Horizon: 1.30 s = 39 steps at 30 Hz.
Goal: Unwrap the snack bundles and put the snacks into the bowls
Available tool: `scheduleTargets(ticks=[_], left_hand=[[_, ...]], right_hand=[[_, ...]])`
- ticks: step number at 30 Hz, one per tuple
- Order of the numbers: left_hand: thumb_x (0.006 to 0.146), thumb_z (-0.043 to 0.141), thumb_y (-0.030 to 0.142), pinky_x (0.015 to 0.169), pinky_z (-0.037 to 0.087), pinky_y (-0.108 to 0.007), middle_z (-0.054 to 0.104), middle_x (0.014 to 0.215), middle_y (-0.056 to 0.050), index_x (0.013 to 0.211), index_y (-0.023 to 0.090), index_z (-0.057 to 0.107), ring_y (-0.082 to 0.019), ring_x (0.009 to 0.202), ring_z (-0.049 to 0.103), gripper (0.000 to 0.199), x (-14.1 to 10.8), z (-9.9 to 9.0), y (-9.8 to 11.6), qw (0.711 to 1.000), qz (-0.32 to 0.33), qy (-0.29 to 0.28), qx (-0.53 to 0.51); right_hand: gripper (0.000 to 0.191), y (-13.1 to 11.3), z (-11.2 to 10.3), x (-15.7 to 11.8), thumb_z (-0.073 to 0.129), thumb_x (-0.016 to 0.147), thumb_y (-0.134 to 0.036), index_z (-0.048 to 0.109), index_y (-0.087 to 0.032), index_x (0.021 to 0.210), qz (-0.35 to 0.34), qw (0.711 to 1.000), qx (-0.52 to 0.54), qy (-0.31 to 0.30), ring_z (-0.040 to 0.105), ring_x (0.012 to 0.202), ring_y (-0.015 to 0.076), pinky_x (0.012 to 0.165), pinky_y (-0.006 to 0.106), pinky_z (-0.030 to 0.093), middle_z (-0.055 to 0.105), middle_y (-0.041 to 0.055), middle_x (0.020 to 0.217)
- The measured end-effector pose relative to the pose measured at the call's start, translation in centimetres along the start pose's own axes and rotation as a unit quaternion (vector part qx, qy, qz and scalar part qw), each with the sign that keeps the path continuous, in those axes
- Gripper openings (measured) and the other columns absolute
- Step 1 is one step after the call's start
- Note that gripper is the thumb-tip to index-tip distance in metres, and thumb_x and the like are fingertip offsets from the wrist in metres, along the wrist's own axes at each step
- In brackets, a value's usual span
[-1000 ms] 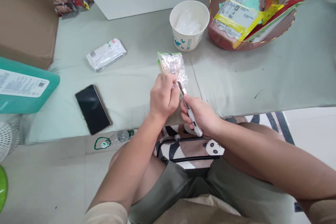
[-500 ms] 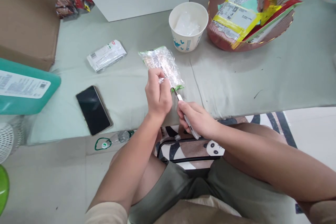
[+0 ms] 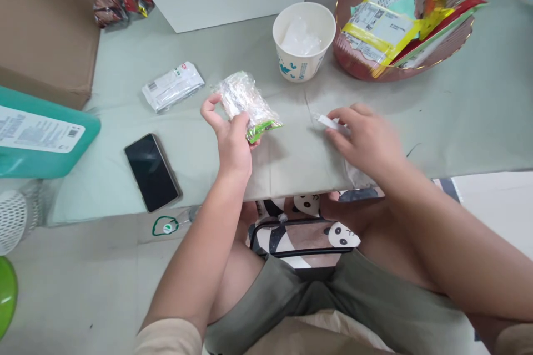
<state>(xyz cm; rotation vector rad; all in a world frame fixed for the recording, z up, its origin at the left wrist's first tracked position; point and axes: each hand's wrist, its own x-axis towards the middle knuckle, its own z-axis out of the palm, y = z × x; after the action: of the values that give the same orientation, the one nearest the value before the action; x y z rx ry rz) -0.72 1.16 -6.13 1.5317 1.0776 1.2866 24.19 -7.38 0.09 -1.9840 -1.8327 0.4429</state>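
Note:
My left hand [image 3: 233, 133] is closed on a crinkly clear plastic packet [image 3: 245, 101] with a green edge, thumb on top and fingers partly beneath it. The packet is tilted, its green edge toward me. To its right, just over the table cloth, my right hand [image 3: 364, 136] pinches a white-handled utility knife [image 3: 333, 123]. Motion smears the knife's front end, and my fingers cover its rear part. Beyond both hands stands a white paper cup [image 3: 300, 66] with blue print and some translucent plastic inside.
A pink scalloped bowl [image 3: 358, 66] of snack packets stands at the back right. Left of me lie a phone [image 3: 152, 172] and a flat white packet [image 3: 172, 87]. A teal container [image 3: 83, 116] and a cardboard box [image 3: 50, 28] stand at the far left.
My right hand has moved the knife away from the packet, to the right and farther from me. My left hand has shifted slightly left and tilted the packet.

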Motion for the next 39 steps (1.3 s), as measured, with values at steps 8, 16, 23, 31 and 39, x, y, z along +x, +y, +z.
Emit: scheduleTargets(ticks=[8,16,23,31,39], left_hand=[[0.095,0.056,0.039,0.049,0.040,-0.024,0.054,0.086,0.003,0.134,0.037,0.028,-0.009,0.055,0.049,0.048,-1.0,2.1,2.5,0.996,-0.026,-0.081,-0.020],[0.083,0.071,0.038,0.061,0.051,-0.031,0.056,0.088,0.001,0.137,0.037,0.031,-0.015,0.066,0.059,0.067,-1.8,2.5,3.4,0.960,-0.066,-0.256,-0.089],[0.079,0.067,0.030,0.056,0.048,-0.029,0.059,0.087,0.003,0.141,0.039,0.024,-0.013,0.061,0.057,0.076,-1.9,2.5,3.9,0.927,-0.082,-0.352,-0.101],[0.078,0.062,0.022,0.068,0.055,-0.031,0.067,0.106,-0.001,0.145,0.039,0.023,-0.016,0.078,0.068,0.080,-1.8,2.3,4.3,0.905,-0.107,-0.396,-0.109],[0.079,0.056,0.019,0.080,0.052,-0.033,0.061,0.131,-0.003,0.130,0.034,0.052,-0.020,0.098,0.063,0.054,-1.9,2.5,4.9,0.903,-0.060,-0.421,-0.061]], right_hand=[[0.025,4.9,-0.1,1.6,0.065,0.086,-0.031,0.071,-0.020,0.107,0.068,0.996,-0.056,0.023,0.060,0.090,0.0323,0.078,0.044,0.047,0.065,0.0131,0.093],[0.036,1.5,1.1,0.7,0.069,0.090,-0.039,0.066,-0.027,0.124,-0.243,0.958,0.083,0.125,0.060,0.113,0.0305,0.095,0.049,0.052,0.061,0.0116,0.118],[0.011,0.3,1.4,0.1,0.062,0.095,-0.026,0.074,-0.027,0.095,-0.231,0.953,0.162,0.114,0.064,0.095,0.0214,0.088,0.042,0.053,0.066,0.0060,0.101],[0.018,0.2,1.0,0.8,0.066,0.093,-0.037,0.059,-0.024,0.083,0.066,0.871,0.462,0.151,0.046,0.052,0.0105,0.051,0.026,0.041,0.045,-0.0043,0.060],[0.025,2.5,1.8,1.9,0.066,0.091,-0.047,0.051,-0.028,0.100,0.130,0.820,0.538,0.146,0.069,0.075,0.0144,0.060,0.026,0.050,0.061,-0.0011,0.085]])
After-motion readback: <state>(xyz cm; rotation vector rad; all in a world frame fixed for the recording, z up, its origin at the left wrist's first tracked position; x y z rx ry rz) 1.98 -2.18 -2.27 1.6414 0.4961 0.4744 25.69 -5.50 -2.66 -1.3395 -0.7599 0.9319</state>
